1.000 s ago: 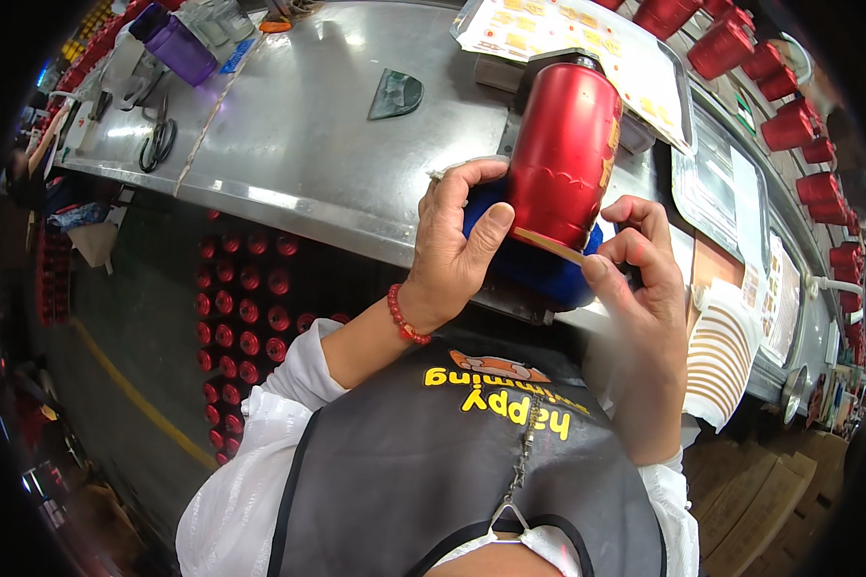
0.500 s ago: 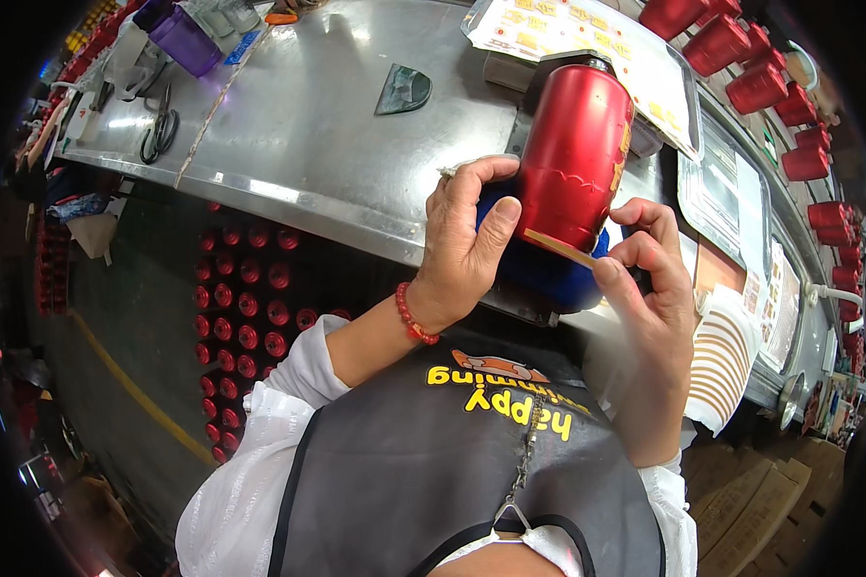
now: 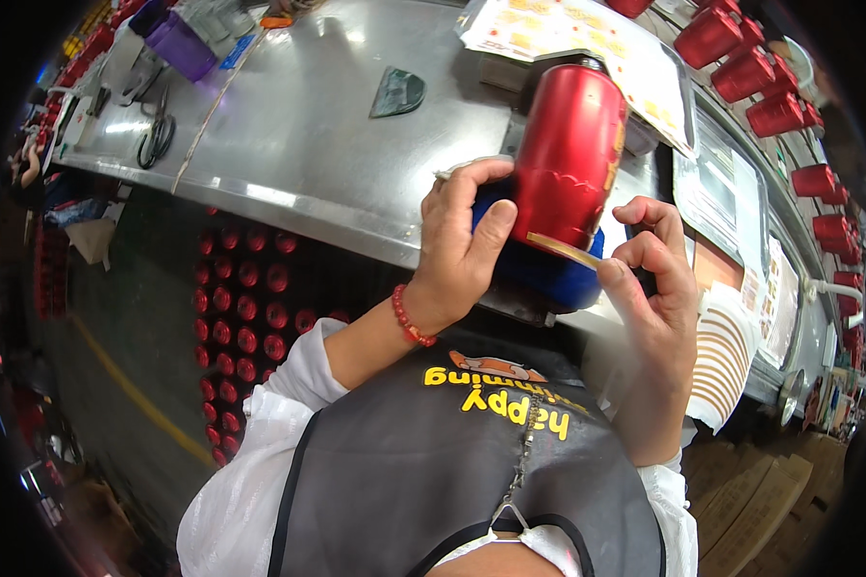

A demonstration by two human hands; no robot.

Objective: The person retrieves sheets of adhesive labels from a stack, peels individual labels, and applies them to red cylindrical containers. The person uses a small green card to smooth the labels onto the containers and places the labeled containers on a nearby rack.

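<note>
A glossy red metal bottle (image 3: pixel 568 149) lies tilted over a dark blue rounded support (image 3: pixel 534 274), its base end toward me. My left hand (image 3: pixel 462 226) is at the bottle's left side, thumb and index fingertips against it, the other fingers curled. Something small and pale (image 3: pixel 443 175) pokes out behind those fingers; I cannot make out what it is. Between thumb and forefinger, my right hand (image 3: pixel 652 264) pinches one end of a narrow gold strip (image 3: pixel 560 250). The strip runs along the bottle's lower edge. Its other fingers are bent above the pinch.
Behind the bottle lies a sheet of printed gold decals (image 3: pixel 548 29). A dark green scraper (image 3: pixel 397 92), scissors (image 3: pixel 154 135) and a purple bottle (image 3: pixel 178 43) rest on the metal table (image 3: pixel 298 125). More curved gold strips on white backing (image 3: pixel 720 356) hang at right, near rows of red cups (image 3: pixel 746 72).
My head view has shifted slightly. Both hands stay at the bottle, and the gold strip keeps its place along the lower edge, with a brighter glint on it.
</note>
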